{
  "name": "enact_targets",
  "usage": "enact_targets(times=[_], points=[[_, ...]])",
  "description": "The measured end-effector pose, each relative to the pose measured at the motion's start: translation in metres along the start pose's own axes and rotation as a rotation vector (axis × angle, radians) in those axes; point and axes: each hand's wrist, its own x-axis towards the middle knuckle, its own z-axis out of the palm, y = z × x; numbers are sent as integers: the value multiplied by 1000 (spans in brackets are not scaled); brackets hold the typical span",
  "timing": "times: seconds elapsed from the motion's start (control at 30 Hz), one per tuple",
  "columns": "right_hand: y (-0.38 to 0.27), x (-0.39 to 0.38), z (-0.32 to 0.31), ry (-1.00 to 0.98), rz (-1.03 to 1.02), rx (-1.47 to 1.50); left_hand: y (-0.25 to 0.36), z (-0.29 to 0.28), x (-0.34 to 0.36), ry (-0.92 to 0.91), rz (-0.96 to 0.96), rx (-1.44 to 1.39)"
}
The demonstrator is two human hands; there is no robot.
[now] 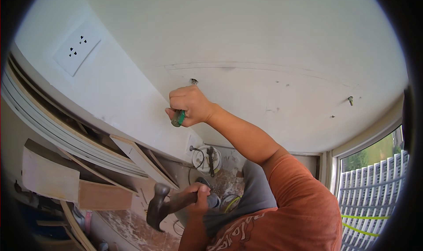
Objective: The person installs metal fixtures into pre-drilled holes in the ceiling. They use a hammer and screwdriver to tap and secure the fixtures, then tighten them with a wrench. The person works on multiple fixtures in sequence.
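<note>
My right hand (191,103) is closed around a green-handled tool (179,117), likely a chisel, held up against the white wall at a small rough hole (194,81); the hand hides most of the tool. Lower in the view, my left hand (198,193) grips a hammer (161,207) by its handle, with the dark metal head toward the left. A metal bolt (350,100) sticks out of the wall to the right, and faint pencil lines run across the wall above the hole.
A socket plate (77,48) is on the left wall above a ledge with leaning boards (50,167). A white bucket (201,160) with tools and a cable stands on the dusty floor (123,224) below. A window (370,180) with a white grille is at the right.
</note>
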Motion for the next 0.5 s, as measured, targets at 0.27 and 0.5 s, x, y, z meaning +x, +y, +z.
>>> enact_targets(times=[0.27,0.5], points=[[-3,-7,5,16,-27,-17,27,14,35,36,272,-158],[6,-7,-2,-183,-104,73,-20,0,5,-34,-16,-20]])
